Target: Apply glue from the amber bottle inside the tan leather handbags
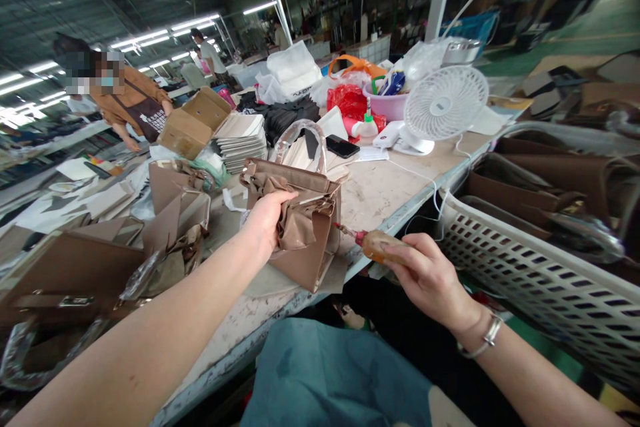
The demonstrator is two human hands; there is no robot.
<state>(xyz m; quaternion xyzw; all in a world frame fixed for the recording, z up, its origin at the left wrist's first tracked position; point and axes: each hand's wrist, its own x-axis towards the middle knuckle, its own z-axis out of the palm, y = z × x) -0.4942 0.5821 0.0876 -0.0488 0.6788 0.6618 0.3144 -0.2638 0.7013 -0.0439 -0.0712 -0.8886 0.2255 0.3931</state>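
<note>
A brown handbag (pixel 303 269) stands at the table edge with its lining (pixel 299 230) bunched out of its mouth. My left hand (pixel 267 219) is closed on that lining. My right hand (pixel 425 273) is wrapped round a wooden-handled tool (pixel 383 247) with a reddish collar and thin tip; its exact kind is unclear. The tip points left and lies close to the bag's right side; whether it touches, I cannot tell. A plastic-wrapped handle (pixel 301 130) arches up behind the bag.
More brown bags (pixel 75 267) crowd the table (pixel 370 190) on the left. Behind are stacked pale panels (pixel 241 143), a phone (pixel 342 146), a small bottle (pixel 367 127) and a white fan (pixel 445 103). A white basket (pixel 540 273) of bags stands right. A co-worker (pixel 133 97) is across the table.
</note>
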